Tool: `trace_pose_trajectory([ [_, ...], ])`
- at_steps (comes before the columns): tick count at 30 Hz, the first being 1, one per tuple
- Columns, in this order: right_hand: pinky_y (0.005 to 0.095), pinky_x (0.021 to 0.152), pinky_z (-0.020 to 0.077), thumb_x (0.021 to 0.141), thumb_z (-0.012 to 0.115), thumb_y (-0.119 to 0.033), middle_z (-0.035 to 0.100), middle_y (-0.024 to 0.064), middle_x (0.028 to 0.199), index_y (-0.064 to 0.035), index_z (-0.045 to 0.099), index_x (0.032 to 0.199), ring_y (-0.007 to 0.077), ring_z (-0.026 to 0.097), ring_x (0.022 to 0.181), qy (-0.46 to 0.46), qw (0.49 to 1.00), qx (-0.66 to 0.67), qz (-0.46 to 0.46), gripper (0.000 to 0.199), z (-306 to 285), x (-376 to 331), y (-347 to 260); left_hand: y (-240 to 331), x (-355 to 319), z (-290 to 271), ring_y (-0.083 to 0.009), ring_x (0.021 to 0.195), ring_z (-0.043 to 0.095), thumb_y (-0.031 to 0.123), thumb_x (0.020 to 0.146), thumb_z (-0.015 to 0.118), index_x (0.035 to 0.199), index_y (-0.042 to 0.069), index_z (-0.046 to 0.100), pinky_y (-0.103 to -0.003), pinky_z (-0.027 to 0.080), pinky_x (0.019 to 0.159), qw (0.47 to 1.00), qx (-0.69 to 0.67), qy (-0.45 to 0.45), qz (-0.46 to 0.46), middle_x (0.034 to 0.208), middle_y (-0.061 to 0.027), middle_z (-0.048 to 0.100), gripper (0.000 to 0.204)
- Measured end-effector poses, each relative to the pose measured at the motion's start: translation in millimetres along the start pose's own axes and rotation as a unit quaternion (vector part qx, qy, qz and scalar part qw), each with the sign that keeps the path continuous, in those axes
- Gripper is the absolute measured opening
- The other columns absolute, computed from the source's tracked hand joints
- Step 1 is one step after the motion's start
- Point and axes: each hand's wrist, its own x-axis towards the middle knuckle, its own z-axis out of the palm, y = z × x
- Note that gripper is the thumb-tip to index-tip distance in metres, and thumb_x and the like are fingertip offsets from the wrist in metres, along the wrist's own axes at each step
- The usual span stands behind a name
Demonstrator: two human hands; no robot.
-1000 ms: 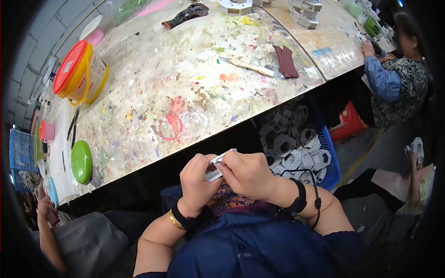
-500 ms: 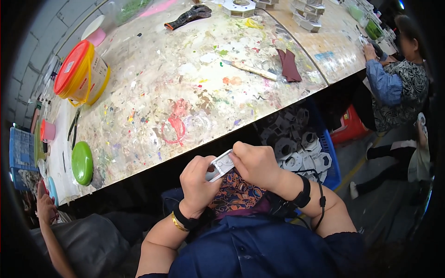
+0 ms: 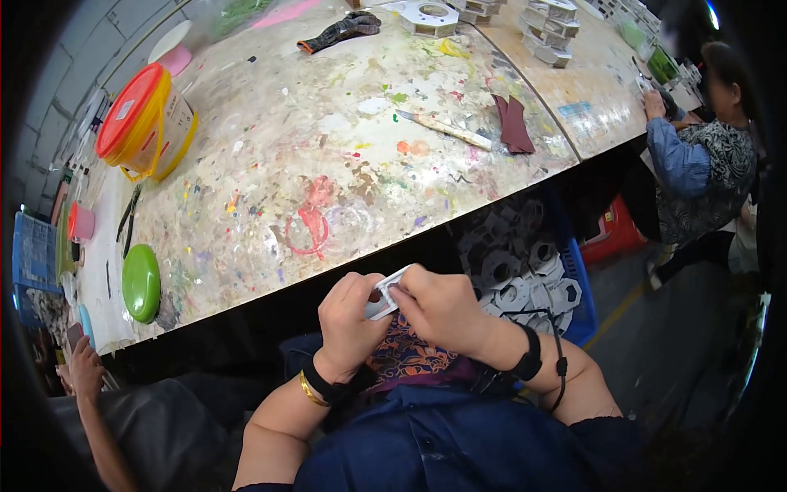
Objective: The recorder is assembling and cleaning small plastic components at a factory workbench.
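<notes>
Both of my hands hold one small white flat part (image 3: 385, 297) over my lap, just below the table's front edge. My left hand (image 3: 351, 321) grips its left side, with a gold bangle and a dark band on that wrist. My right hand (image 3: 443, 305) pinches its right side, fingers curled over the top; a black wristband with a cord sits on that wrist. Much of the part is hidden by my fingers. A patterned cloth (image 3: 410, 357) lies under my hands.
The paint-stained table (image 3: 328, 164) carries a yellow bucket with a red lid (image 3: 143, 123), a green lid (image 3: 141, 283), a brush (image 3: 447, 127), a dark red rag (image 3: 514, 123) and white parts (image 3: 545, 29). A blue crate (image 3: 525, 271) of white parts stands at my right. People sit at the right and lower left.
My hands have stayed together on the white part and shifted it slightly; the right fingers now cover more of it. The table things have not moved.
</notes>
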Motion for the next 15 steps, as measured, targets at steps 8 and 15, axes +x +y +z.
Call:
trace_pose_trajectory([
  [8,0.0374,0.045,0.0436,0.084,0.065,-0.011,0.054,0.0106,0.063,-0.0059,0.049,0.077,0.0298,0.058,0.054,0.065,0.997,-0.027,0.032,0.019,1.0,4.3,-1.2,-0.3,-2.4,-2.5,-0.0248,0.061,0.056,0.0,0.06,0.072,0.088,0.004,0.062,-0.033,0.044,0.054,1.0,-0.006,-0.002,-0.022,0.068,-0.0079,0.053,0.03],
  [15,0.0366,0.044,0.044,0.084,0.06,-0.013,0.054,0.0079,0.065,-0.0083,0.049,0.08,0.0275,0.059,0.053,0.056,0.99,-0.128,-0.015,0.013,-0.6,2.9,8.9,3.4,-5.9,-5.8,-0.0227,0.061,0.057,0.001,0.061,0.075,0.089,0.003,0.063,-0.031,0.045,0.056,0.999,-0.027,0.004,-0.036,0.07,-0.0082,0.056,0.031],
])
